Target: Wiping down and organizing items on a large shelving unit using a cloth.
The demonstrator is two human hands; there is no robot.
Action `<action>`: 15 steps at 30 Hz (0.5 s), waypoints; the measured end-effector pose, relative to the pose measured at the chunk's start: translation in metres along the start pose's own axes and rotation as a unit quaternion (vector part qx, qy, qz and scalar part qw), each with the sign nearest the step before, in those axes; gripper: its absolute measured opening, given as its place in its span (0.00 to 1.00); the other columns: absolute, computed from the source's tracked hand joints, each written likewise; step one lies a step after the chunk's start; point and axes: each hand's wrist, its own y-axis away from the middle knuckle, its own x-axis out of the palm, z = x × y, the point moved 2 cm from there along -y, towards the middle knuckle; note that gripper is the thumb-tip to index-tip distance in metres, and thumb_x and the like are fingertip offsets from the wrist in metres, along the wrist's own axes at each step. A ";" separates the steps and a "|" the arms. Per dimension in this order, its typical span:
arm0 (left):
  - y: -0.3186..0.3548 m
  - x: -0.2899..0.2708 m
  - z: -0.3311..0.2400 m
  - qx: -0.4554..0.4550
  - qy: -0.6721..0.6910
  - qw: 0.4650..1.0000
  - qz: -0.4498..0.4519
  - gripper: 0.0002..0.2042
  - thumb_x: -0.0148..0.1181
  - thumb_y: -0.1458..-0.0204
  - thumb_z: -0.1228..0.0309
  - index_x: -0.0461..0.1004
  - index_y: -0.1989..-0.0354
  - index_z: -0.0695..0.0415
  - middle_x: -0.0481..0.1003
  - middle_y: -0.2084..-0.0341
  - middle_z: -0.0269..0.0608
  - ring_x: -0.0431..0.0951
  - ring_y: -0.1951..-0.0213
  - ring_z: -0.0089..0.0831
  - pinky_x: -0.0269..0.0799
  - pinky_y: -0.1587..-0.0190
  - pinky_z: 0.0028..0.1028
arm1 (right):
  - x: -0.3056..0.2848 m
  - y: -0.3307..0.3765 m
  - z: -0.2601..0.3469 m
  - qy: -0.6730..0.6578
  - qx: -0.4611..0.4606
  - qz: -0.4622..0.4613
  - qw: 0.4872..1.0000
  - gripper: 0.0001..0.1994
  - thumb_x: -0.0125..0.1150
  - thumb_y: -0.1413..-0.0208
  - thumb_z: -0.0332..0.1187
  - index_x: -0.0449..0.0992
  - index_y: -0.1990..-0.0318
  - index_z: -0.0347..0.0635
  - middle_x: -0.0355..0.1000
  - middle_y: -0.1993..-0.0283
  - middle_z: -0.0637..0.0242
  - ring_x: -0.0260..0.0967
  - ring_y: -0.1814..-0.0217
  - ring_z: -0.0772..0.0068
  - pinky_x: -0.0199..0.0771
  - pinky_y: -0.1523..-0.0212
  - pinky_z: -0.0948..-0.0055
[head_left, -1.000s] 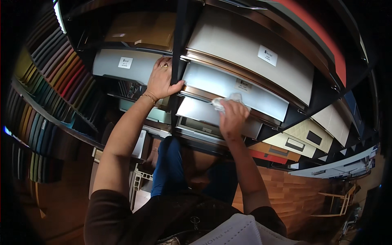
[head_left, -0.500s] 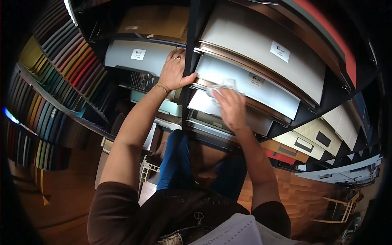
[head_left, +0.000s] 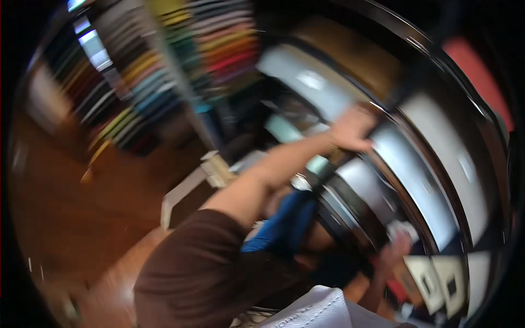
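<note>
Blur smears the whole head view. My left hand leans on the dark upright of the display rack, thumb stuck out and fingers reaching up beside it. To the lower right, my right hand has a crumpled white cloth in its fingers. The cloth is close to the lower sample boards; whether it touches them I cannot tell. A pale blue-white board in a brown-edged tier slopes between the two hands. Another light board lies beyond it.
Rows of coloured fabric samples hang at the upper left. Cream panels with dark insets stand at the lower right. A pale wooden frame is by my left arm, above a brown wooden floor. A red panel is at the upper right.
The view has swung left and tilted, so the rack now sits further right. My right hand has moved down and right along the boards with the cloth; my left hand stays at the upright.
</note>
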 end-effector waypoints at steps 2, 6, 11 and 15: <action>-0.013 -0.014 -0.018 0.008 0.046 0.999 0.022 0.28 0.58 0.67 0.45 0.69 0.79 0.65 0.71 0.74 0.55 0.70 0.69 0.54 0.66 0.61 0.47 | 0.005 0.002 -0.024 0.132 -0.042 -0.120 0.983 0.16 0.45 0.36 0.36 0.76 0.58 0.32 0.74 0.59 0.49 0.69 0.57 0.45 0.68 0.53 0.52; 0.008 -0.022 -0.012 0.013 -0.077 0.996 -0.030 0.39 0.55 0.66 0.47 0.68 0.49 0.67 0.69 0.51 0.56 0.64 0.43 0.50 0.53 0.39 0.47 | 0.056 0.014 -0.070 0.331 0.152 0.033 0.931 0.24 0.45 0.39 0.49 0.79 0.64 0.35 0.74 0.66 0.47 0.69 0.62 0.41 0.65 0.60 0.47; 0.002 -0.021 -0.006 0.024 -0.083 0.996 -0.031 0.39 0.54 0.66 0.46 0.67 0.49 0.67 0.68 0.50 0.55 0.63 0.43 0.49 0.51 0.38 0.46 | 0.130 -0.027 0.000 0.204 0.190 0.258 0.925 0.22 0.44 0.38 0.45 0.76 0.52 0.38 0.73 0.56 0.46 0.68 0.53 0.43 0.61 0.50 0.46; 0.013 -0.025 -0.002 -0.012 -0.097 0.995 -0.008 0.39 0.53 0.65 0.46 0.67 0.49 0.67 0.68 0.50 0.55 0.63 0.43 0.49 0.52 0.38 0.45 | 0.154 -0.078 0.095 0.102 -0.034 0.117 0.987 0.23 0.44 0.39 0.44 0.69 0.43 0.41 0.68 0.44 0.49 0.64 0.43 0.49 0.56 0.43 0.46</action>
